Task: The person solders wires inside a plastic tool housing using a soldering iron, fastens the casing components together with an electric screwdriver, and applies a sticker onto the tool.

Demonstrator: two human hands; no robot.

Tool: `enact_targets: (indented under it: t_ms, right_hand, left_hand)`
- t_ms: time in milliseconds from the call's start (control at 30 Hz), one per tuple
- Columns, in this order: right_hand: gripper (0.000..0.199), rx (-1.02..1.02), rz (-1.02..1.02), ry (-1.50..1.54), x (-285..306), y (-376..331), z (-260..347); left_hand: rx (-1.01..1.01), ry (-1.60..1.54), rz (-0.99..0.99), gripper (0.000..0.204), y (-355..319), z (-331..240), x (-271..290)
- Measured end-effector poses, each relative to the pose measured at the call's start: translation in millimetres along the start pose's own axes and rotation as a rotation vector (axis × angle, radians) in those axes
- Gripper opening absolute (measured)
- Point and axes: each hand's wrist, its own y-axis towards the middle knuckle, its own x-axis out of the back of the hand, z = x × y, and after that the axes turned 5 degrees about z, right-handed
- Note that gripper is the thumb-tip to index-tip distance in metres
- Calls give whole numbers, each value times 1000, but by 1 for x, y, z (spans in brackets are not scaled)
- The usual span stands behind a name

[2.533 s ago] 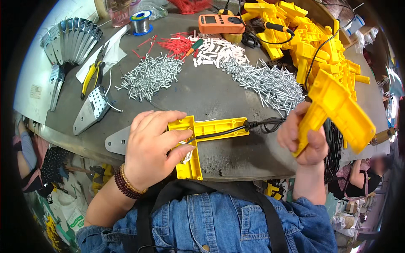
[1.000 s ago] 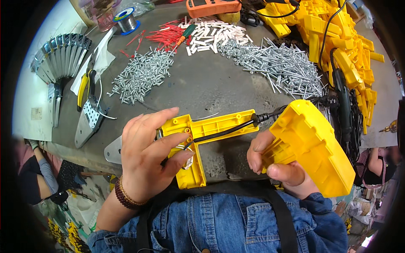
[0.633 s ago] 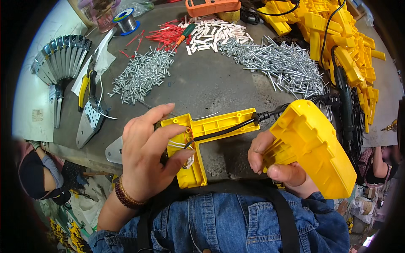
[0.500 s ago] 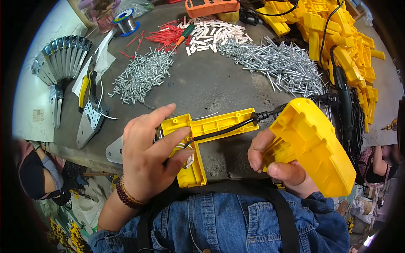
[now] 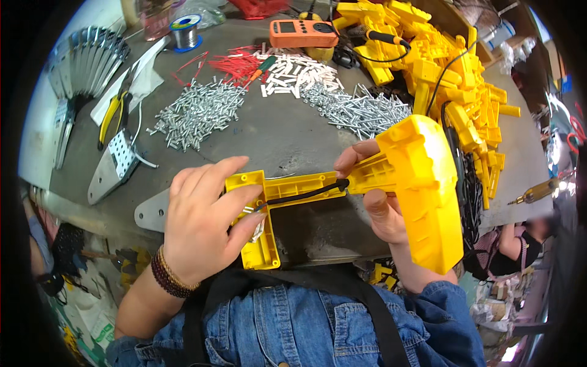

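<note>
A yellow plastic housing half [image 5: 262,257] lies on the bench, its inside facing up. My left hand [image 5: 205,211] is closed over its wider end, thumb and fingers pinching near some white pieces and wires inside. A silver plate with holes [image 5: 150,210] sticks out to the left from under that hand. Along the housing's handle channel runs a black power cord [image 5: 302,196]. My right hand [image 5: 385,214] grips a second yellow housing half [image 5: 425,196], raised and tilted, its narrow end near the end of the handle. The two halves are apart at the wide end.
Short bolts [image 5: 199,116], white strips [image 5: 299,76] and long screws [image 5: 367,116] lie in heaps behind. An orange multimeter [image 5: 302,33] and a solder spool [image 5: 185,33] stand farther back. Yellow housings [image 5: 452,79] fill the right; pliers [image 5: 114,116] lie left. Another person [image 5: 513,251] sits at right.
My right hand has brought the second housing half leftward and turned it, its narrow end now near the handle's end. My left hand keeps its hold on the lower half. The whole view has shifted.
</note>
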Motion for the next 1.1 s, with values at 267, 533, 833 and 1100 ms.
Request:
enact_targets:
  t_ms: [267, 533, 833, 1100]
  right_hand:
    - [55, 297, 356, -1074, -20, 16, -28]
    - [42, 267, 299, -921, -22, 18, -34]
    - [57, -530, 597, -959, -42, 73, 4]
    - [45, -93, 405, -1153, -32, 47, -26]
  left_hand:
    - [63, -398, 73, 83, -6, 21, 13]
    - [58, -163, 64, 46, 0, 9, 4]
    - [-75, -312, 84, 47, 1, 26, 6]
    - [-178, -26, 327, 73, 45, 16, 20]
